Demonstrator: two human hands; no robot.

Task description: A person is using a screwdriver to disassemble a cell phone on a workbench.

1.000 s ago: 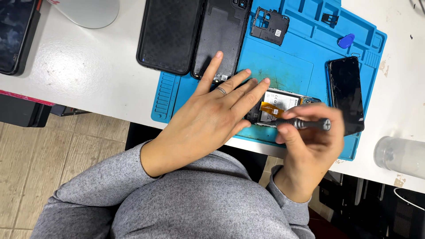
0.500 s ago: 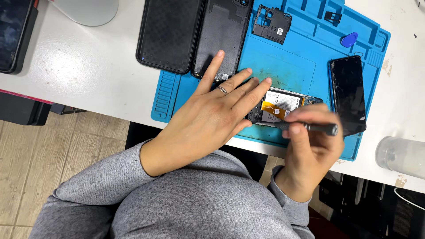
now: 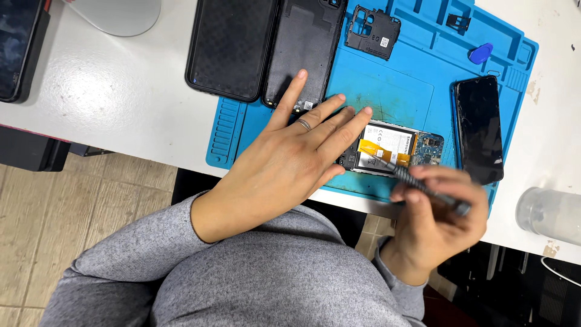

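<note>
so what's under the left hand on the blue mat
The left hand lies flat over one end of the opened phone, pressing it onto the blue mat. Only the battery, orange flex cable and circuit board show beyond the fingers; the covered end stays hidden.

An opened phone [image 3: 387, 151] lies flat near the worktop's front edge, back cover off, its white battery and orange flex cable exposed. A slim grey screwdriver [image 3: 423, 189] slants onto the phone's innards.
</note>
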